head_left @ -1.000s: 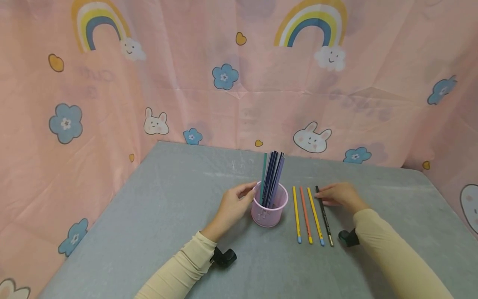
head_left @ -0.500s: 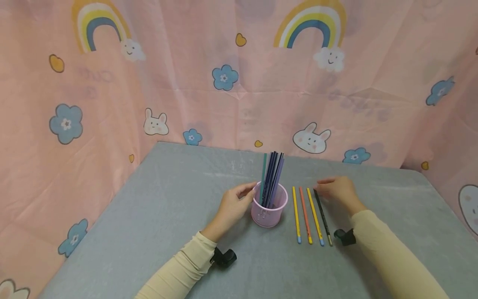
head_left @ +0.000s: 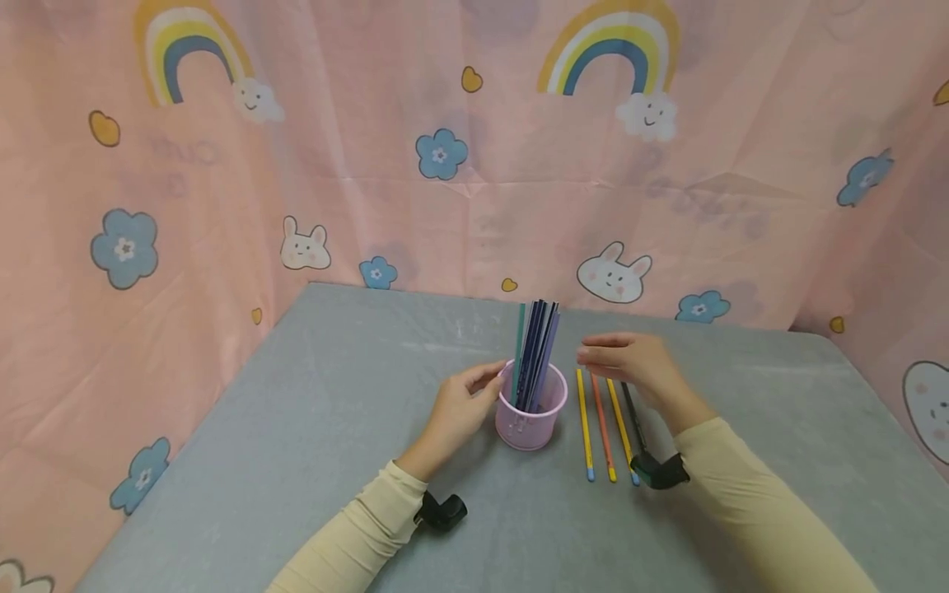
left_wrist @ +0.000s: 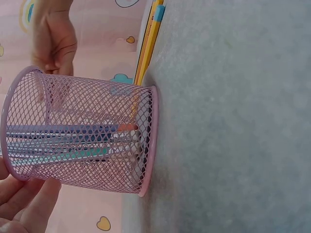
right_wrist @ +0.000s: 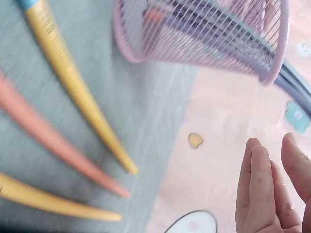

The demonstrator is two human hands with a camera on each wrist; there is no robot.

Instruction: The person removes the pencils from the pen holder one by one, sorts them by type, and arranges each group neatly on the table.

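Observation:
A pink mesh pencil cup (head_left: 528,430) stands upright on the table, with a bundle of dark blue, purple and green pencils (head_left: 539,346) leaning in it. My left hand (head_left: 458,412) holds the cup by its left side near the rim; the left wrist view shows those fingers (left_wrist: 41,206) against the mesh. Over the far ends of the row of pencils hovers my right hand (head_left: 633,366), holding nothing, its fingers extended with the thumb apart. In that row lie a yellow pencil (head_left: 585,428), an orange pencil (head_left: 603,428), another yellow pencil (head_left: 619,416) and a black pencil (head_left: 633,413), partly covered.
The grey table (head_left: 334,371) ends at a pink printed cloth (head_left: 415,222) hanging behind and at both sides. Black wrist cameras (head_left: 442,512) sit on both wrists; the right one covers the black pencil's near end.
My right hand has let go of the black pencil, risen and moved left over the row toward the cup. The left hand has stayed at the cup.

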